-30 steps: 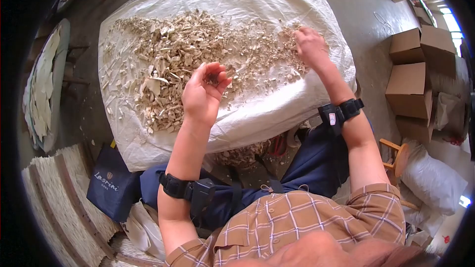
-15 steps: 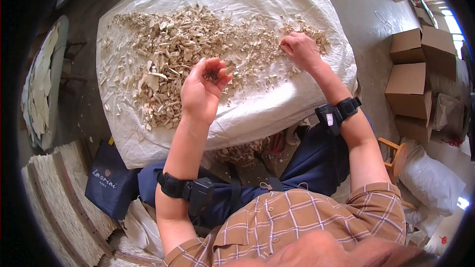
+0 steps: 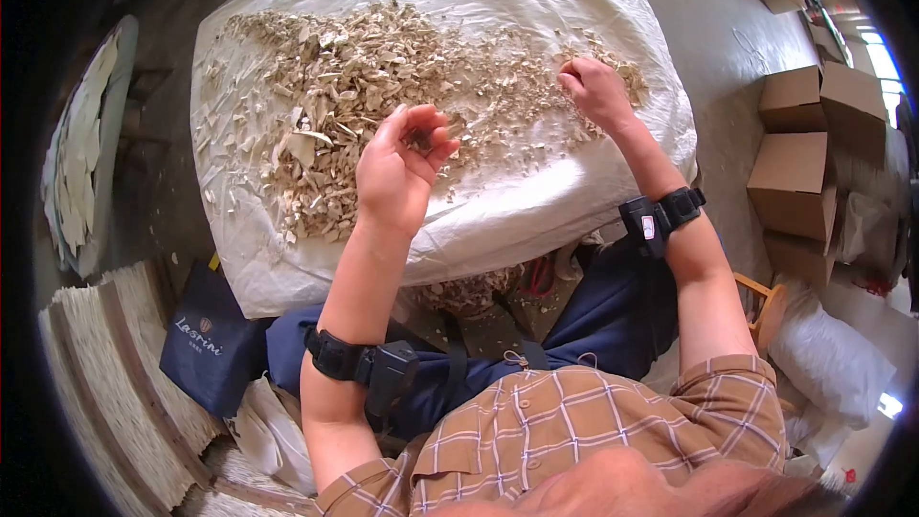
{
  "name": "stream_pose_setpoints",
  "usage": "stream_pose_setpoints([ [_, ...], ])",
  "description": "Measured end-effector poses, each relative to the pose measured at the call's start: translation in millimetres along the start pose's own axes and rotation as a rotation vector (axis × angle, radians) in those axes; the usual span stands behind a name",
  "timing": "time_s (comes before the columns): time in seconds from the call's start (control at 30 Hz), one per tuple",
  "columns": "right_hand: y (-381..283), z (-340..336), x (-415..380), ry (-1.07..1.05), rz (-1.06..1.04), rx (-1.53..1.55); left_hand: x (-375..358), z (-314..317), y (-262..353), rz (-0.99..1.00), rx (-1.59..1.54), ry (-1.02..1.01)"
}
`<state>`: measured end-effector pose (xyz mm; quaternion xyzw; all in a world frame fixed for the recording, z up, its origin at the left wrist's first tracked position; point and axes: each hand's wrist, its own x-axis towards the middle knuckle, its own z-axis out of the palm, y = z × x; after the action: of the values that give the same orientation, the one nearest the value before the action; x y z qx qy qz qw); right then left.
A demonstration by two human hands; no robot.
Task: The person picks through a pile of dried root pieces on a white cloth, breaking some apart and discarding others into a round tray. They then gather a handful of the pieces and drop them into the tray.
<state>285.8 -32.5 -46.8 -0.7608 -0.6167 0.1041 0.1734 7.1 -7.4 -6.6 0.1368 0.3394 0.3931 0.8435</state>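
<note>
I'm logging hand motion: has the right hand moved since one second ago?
Yes: the right hand has shifted left, away from the right edge of the white cloth; more chips now show between them.

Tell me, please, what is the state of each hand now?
Left hand: partly closed, cupping small dark bits.
Right hand: fingers closed, over pale fragments; whether holding anything cannot be told.

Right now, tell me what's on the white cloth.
On the white cloth: pale chips heaped left, finer bits scattered right. Whatever the left hand, right hand and chips cover is hidden.
</note>
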Motion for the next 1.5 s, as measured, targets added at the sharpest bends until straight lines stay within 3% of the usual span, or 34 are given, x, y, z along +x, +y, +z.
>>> stream_pose_setpoints([
  [0.47,-12,16,3,0.058,-0.185,-0.341,1,-3,-4,-0.020,0.014,-0.011],
  [0.57,-19,9,2,0.052,-0.156,-0.260,2,-2,-9,-0.044,0.031,-0.030],
  [0.63,-43,-8,-1,-0.096,-0.125,0.159,2,-1,-15,-0.068,0.053,-0.014],
  [0.73,-77,-9,-18,-0.040,-0.394,0.411,5,1,-27,-0.129,0.075,-0.011],
  [0.97,-113,-3,-39,0.047,-0.636,0.147,7,2,-38,-0.193,0.028,-0.023],
  [1.17,-95,-11,-31,0.080,-0.582,0.248,8,-4,-32,-0.144,0.046,0.011],
  [1.23,-65,-15,-21,-0.044,-0.407,-0.021,6,-2,-25,-0.114,0.046,0.028],
  [1.27,-49,-15,-19,-0.005,-0.370,-0.023,5,-2,-22,-0.088,0.046,0.038],
  [1.33,-18,-15,-13,-0.237,-0.126,-0.264,6,-3,-18,-0.080,0.028,0.042],
  [1.4,0,-19,-17,-0.204,-0.094,-0.319,6,-4,-14,-0.053,0.024,0.019],
  [1.5,13,-24,-16,0.114,-0.078,-0.291,5,-2,-11,-0.045,0.024,0.026],
])
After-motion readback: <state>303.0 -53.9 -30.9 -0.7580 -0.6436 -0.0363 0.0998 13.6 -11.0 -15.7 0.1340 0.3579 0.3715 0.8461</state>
